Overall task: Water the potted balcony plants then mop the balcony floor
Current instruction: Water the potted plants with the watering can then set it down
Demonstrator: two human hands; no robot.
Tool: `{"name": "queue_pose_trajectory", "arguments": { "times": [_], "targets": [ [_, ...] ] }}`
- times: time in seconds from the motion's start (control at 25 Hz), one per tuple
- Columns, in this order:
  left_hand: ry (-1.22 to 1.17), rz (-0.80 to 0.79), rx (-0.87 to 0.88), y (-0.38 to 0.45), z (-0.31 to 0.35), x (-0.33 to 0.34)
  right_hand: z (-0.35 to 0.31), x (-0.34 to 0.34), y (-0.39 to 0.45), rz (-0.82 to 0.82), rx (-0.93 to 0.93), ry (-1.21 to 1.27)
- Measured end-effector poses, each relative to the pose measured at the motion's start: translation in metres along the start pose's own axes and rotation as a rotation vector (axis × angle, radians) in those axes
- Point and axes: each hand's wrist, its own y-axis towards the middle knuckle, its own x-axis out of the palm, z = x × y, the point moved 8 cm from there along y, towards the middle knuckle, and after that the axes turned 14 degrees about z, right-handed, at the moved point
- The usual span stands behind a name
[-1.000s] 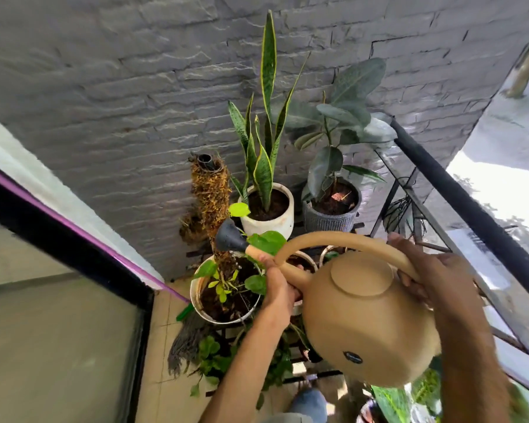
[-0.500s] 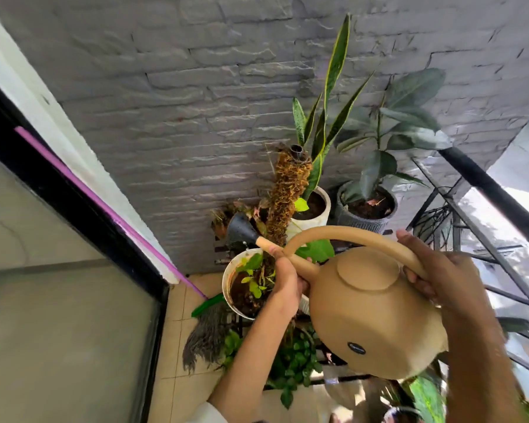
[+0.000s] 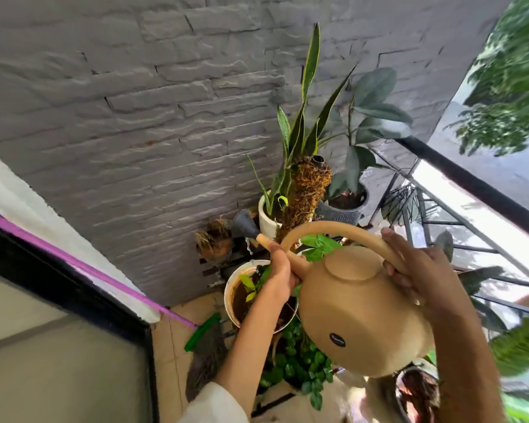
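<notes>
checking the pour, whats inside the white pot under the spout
Brown wet soil and small green leaves show inside the white pot; the left hand and forearm cover its right side.

The watering can (image 3: 361, 312) is held above the plant stand, its spout (image 3: 245, 228) reaching left over a pot (image 3: 229, 288). Behind it, two pots (image 3: 266, 218) (image 3: 347, 209) are set side by side against the wall (image 3: 135, 117). The railing (image 3: 471, 184) runs along the right.
</notes>
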Motion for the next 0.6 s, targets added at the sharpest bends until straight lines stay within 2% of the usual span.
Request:
{"name": "queue_pose_trajectory", "arguments": {
  "times": [0.28, 0.6],
  "targets": [
    [0.101, -0.081, -0.010, 0.008, 0.016, 0.013, 0.006, 0.010, -0.012, 0.060, 0.050, -0.004],
    [0.069, -0.053, -0.003, 0.013, 0.004, -0.014, 0.014, 0.014, -0.008, 0.057, 0.058, -0.031]
  ]
}}
